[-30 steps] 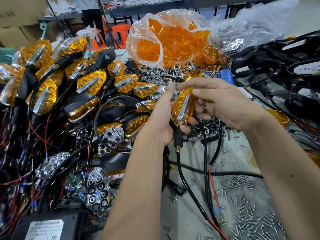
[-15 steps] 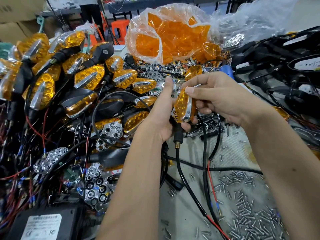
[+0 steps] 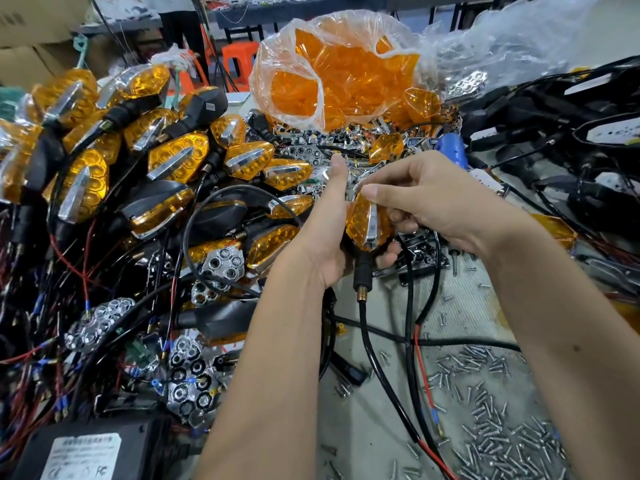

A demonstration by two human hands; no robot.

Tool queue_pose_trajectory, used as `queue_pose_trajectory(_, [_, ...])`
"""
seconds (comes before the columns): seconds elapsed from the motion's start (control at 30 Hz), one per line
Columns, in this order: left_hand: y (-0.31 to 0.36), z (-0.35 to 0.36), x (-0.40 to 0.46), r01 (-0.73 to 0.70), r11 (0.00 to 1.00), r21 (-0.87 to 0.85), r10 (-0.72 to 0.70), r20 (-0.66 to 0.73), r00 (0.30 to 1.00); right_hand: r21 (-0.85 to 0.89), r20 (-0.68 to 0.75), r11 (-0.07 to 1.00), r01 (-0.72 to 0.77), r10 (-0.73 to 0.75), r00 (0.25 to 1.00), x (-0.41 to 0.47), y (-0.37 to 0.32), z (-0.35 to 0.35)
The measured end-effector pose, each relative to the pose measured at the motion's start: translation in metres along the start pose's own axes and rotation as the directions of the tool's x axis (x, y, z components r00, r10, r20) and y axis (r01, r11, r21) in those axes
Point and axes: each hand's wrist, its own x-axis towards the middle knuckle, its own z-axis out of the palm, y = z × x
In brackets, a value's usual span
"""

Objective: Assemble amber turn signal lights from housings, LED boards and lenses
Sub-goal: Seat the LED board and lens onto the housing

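We judge mid-batch | finished lights (image 3: pixel 180 161) heaped at 9 o'clock | left hand (image 3: pixel 325 233) cradles one signal (image 3: pixel 367 223), right hand (image 3: pixel 426 199) fingers pinch its lens | bagged lenses (image 3: pixel 332 74) at 12 o'clock remain.

Both bare forearms rise from the bottom edge, the left from about 6 o'clock and the right from about 4 o'clock, and meet near the middle of the view. The left hand (image 3: pixel 325 233) sits palm inward, thumb straight up toward 12 o'clock, its fingers curled underneath from behind and showing at 5 o'clock of it. The right hand (image 3: pixel 433 199) lies at 3 o'clock of the left, back upward, fingers bent, thumb and forefinger pinched together at its 9 o'clock tip.
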Motion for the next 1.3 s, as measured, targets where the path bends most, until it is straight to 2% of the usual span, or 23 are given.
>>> queue_pose_trajectory(0.33, [0.000,0.002,0.000,-0.005,0.998,0.059,0.010,-0.078,0.997,-0.048,0.008,0.999,0.025,-0.024,1.000,-0.002,-0.001,-0.001])
queue_pose_trajectory(0.5, [-0.001,-0.001,0.001,-0.035,0.999,0.041,0.037,-0.036,0.999,-0.046,-0.006,0.998,0.053,-0.054,0.999,-0.002,-0.005,0.004])
queue_pose_trajectory(0.8, [-0.004,-0.005,-0.005,-0.119,0.983,0.137,0.106,0.095,0.990,-0.113,0.027,0.993,0.022,-0.019,0.999,-0.004,-0.004,-0.003])
queue_pose_trajectory(1.07, [-0.004,-0.007,-0.007,-0.123,0.990,0.070,0.114,0.123,0.986,-0.165,-0.050,0.986,-0.009,0.001,0.999,-0.004,-0.003,-0.004])
queue_pose_trajectory(1.17, [-0.003,-0.008,-0.006,-0.141,0.989,0.037,0.137,0.093,0.986,-0.110,-0.045,0.994,-0.008,0.003,0.999,-0.006,-0.003,-0.006])
queue_pose_trajectory(1.3, [-0.005,-0.008,-0.006,-0.168,0.986,0.002,0.167,0.083,0.982,-0.028,0.035,1.000,0.006,-0.005,0.999,-0.008,-0.005,-0.008])
